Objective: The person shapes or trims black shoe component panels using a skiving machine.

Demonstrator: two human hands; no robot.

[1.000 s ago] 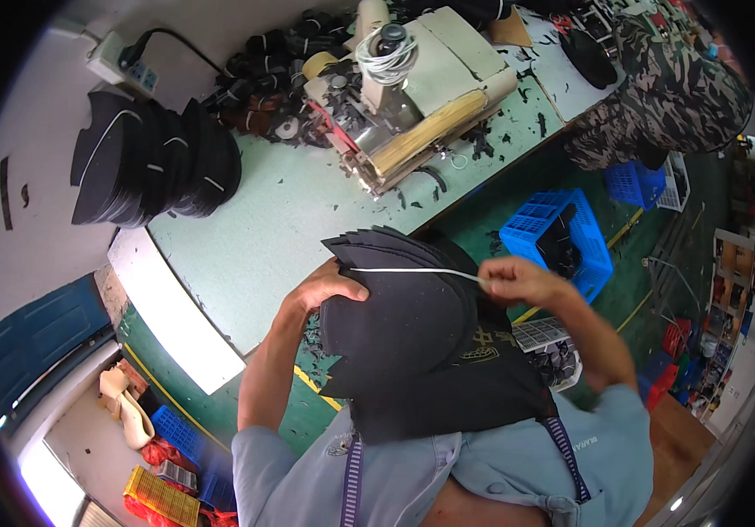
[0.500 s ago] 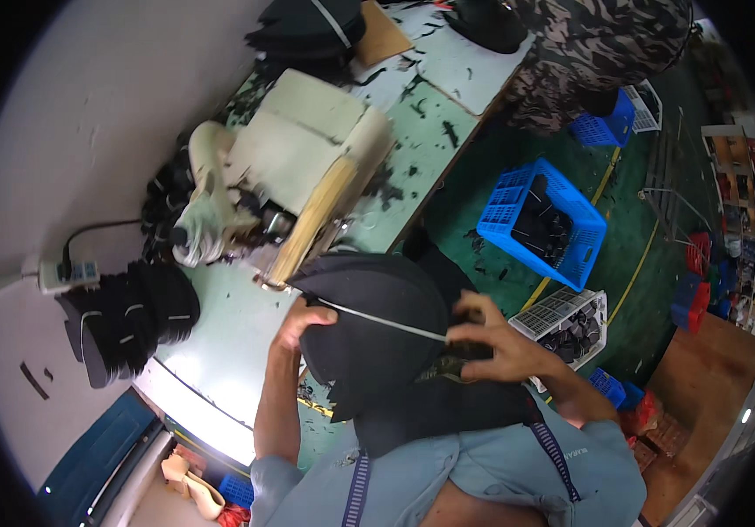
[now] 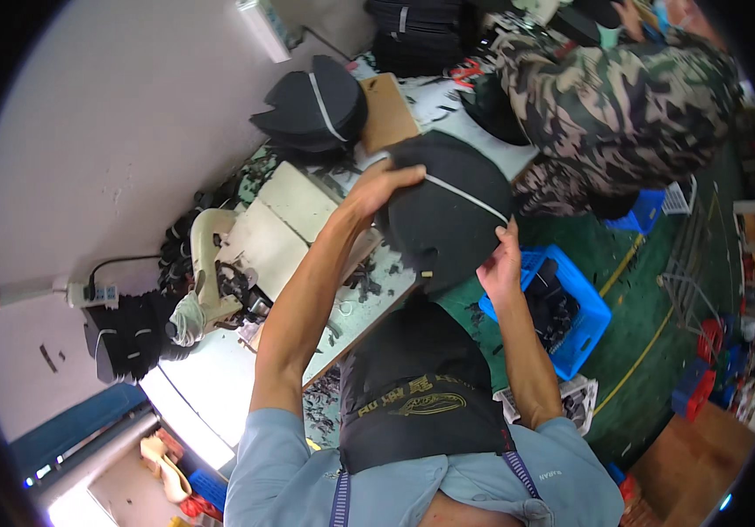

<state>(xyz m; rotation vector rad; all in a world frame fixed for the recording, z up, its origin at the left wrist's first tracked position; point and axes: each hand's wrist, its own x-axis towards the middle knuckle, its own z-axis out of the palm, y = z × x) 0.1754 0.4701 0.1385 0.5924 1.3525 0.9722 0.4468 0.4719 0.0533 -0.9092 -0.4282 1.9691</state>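
A rounded stack of black sheets (image 3: 448, 224), bound by a white band (image 3: 465, 195), is held up over the edge of the worktable (image 3: 377, 307). My left hand (image 3: 384, 186) grips its left side, thumb lying on top near the band. On the opposite side, my right hand (image 3: 502, 263) clasps the rim, with its thumb close to the band's other end. Beyond my left hand rests a similar banded black stack (image 3: 294, 114), next to a brown board (image 3: 389, 110).
A cream sewing machine (image 3: 206, 255) stands left amid black scraps. More black bundles (image 3: 123, 338) lie by the wall. A blue crate (image 3: 601, 321) of black pieces sits on the floor at right. A co-worker in a camouflage top (image 3: 623, 114) is at the far right.
Both hands have carried the banded stack up and away from my lap, over the table's edge. My right hand now grasps its side. The view has shifted along the table.
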